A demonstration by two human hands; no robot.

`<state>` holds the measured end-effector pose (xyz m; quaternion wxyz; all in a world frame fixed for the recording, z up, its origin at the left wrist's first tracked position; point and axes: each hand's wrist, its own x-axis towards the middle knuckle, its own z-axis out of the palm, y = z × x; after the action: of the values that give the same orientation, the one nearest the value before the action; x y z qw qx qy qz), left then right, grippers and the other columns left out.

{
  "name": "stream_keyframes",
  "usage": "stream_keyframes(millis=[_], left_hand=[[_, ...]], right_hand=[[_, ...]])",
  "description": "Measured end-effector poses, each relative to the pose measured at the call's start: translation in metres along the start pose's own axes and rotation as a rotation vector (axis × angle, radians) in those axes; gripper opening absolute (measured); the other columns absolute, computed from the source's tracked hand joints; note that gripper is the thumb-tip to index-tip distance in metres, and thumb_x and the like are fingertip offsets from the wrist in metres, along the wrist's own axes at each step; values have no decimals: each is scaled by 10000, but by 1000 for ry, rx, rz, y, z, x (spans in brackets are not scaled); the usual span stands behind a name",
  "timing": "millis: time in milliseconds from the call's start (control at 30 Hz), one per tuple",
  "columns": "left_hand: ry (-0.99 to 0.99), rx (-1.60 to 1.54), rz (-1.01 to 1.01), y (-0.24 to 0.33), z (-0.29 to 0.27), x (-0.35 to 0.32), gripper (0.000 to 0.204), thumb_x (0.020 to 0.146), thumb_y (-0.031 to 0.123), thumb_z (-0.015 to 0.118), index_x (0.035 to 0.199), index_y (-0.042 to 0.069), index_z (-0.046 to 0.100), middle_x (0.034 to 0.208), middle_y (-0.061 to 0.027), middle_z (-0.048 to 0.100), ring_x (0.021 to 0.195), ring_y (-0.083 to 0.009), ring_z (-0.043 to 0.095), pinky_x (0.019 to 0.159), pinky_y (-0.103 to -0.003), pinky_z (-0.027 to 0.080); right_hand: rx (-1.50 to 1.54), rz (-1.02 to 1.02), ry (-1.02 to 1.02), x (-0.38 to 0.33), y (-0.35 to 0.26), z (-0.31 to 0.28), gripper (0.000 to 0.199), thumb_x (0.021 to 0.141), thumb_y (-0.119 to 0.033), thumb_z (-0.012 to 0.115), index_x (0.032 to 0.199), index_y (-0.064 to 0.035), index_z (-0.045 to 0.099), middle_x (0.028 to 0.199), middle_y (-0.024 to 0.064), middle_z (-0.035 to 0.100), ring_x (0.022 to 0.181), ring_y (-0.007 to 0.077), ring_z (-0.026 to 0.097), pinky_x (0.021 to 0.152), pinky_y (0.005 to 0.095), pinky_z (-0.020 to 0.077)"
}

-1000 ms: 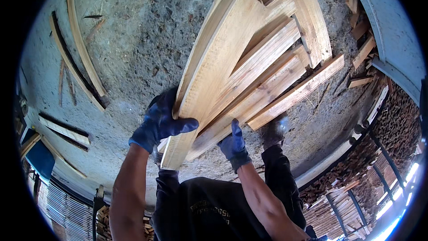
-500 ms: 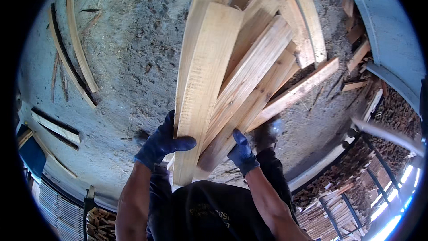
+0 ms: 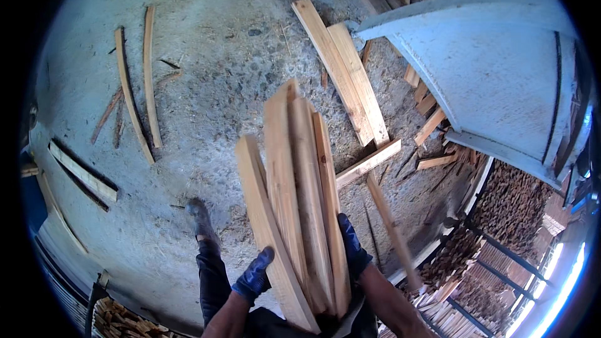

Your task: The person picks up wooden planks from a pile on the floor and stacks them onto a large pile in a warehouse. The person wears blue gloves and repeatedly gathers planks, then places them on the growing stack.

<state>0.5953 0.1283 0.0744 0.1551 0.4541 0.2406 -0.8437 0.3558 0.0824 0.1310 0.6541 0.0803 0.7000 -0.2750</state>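
"While you're loaded up like that, how's your grip?"

"My blue-gloved left hand [image 3: 253,276] is clamped on the left side of a bundle of boards [image 3: 285,194], thumb up against the outermost one. My right hand [image 3: 354,249] grips the opposite side. The undersides are hidden, so I can't tell how far either curls."

"And where does the bundle sit?"

"Right between my hands, its far ends spread out ahead of them, its near ends close to my dark clothes [image 3: 268,324]."

"What's around you?"

"Ahead of my right hand, two boards [image 3: 335,69] lie side by side on the floor [image 3: 219,87], a shorter board [image 3: 369,163] near their closest ends. Well left of my left hand are thin strips of wood [image 3: 149,75]."
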Motion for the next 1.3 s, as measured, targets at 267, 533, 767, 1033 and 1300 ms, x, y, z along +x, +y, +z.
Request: stream_keyframes(millis=[267,533,767,1033,1300], left_hand=[[32,-164,9,2,55,-67,598,860,465,600,1309,101,446,1189,-101,567,1043,-250,580,916,-417,477],[-5,-289,-58,-6,34,-111,590,846,445,626,1306,117,454,1189,-97,563,1094,-262,550,954,-440,448],[-47,-380,6,20,34,-57,527,880,390,602,1260,50,469,1152,-132,577,1048,-264,576,932,-424,464],[-276,-81,424,-48,20,-153,699,879,324,620,1436,59,292,1481,-108,288,1355,-206,289,1099,-349,260],[-266,45,1376,43,73,-379,633,884,322,631,1368,-4,387,1315,-62,487,1193,-156,452,1038,-307,336]], right_hand=[[-222,36,55,-65,-28,41,719,885,-595,477,1324,-26,458,1231,89,550,1074,167,537,942,288,415],[-311,147,35,-76,2,40,620,927,-531,448,1316,-49,474,1205,31,565,1062,125,528,954,278,406],[-262,126,-28,-1,-23,76,622,924,-476,499,1354,-32,430,1272,37,516,1138,126,488,977,275,386],[-376,-53,-71,-137,-42,129,513,954,-408,464,1339,-70,441,1225,59,548,1051,170,543,896,305,459],[-686,-229,-625,-270,-28,284,499,958,-391,453,1335,-64,441,1234,70,536,1072,174,529,907,305,446]])
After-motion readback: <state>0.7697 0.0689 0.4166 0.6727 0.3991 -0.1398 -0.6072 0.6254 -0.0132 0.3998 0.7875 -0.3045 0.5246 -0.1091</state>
